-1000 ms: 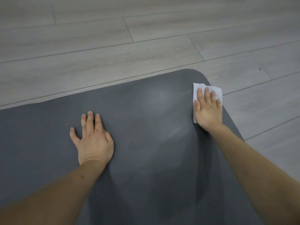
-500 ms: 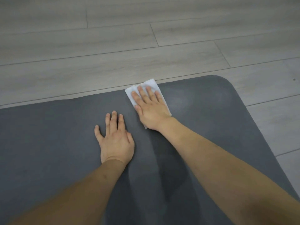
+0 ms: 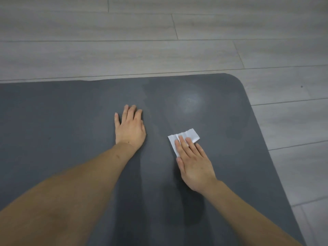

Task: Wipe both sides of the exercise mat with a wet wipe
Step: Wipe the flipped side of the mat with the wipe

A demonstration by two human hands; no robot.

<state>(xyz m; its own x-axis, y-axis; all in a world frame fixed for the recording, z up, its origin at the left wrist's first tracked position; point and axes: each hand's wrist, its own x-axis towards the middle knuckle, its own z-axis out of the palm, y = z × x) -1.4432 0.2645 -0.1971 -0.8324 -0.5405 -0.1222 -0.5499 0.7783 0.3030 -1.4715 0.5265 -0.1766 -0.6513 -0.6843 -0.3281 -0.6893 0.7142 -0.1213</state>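
Observation:
A dark grey exercise mat (image 3: 71,121) lies flat on the floor, its rounded far right corner in view. My left hand (image 3: 130,128) rests flat on the mat near its middle, fingers straight. To its right my right hand (image 3: 194,162) presses a folded white wet wipe (image 3: 190,135) onto the mat with straight fingers; most of the wipe sticks out beyond the fingertips. A damp, slightly darker patch with a pale sheen shows on the mat beyond the wipe.
Light grey wood-look floor planks (image 3: 159,50) surround the mat on the far side and on the right. The mat runs out of view to the left and toward me.
My right hand swept the wipe from the mat's far right corner leftward along the far edge, then back toward me and to the right. My left hand stayed pressed on the mat.

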